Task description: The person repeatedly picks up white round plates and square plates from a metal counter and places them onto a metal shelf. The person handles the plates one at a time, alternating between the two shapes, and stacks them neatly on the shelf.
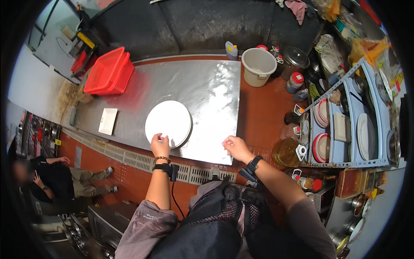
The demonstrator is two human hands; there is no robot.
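A round white plate, or a stack of them (pixel 168 121), lies on the stainless steel table (pixel 194 74) before me. Over its near edge is my left hand (pixel 160 144), fingers curled with the thumb apart; whether it touches the plate I cannot tell. My right hand (pixel 236 147) hovers at the table's near right corner, its fingers bent, with nothing seen in it. Each wrist has a black strap. Farther left on the table lies a small rectangular white dish (pixel 108 121), and behind it stand stacked red plastic baskets (pixel 108 73).
A white bucket (pixel 258 66) and several jugs stand on the floor to the right, beside a blue shelf rack (pixel 351 162) of plates. A floor drain grate (pixel 129 158) runs along the table's near side. Another person (pixel 55 181) is at the lower left.
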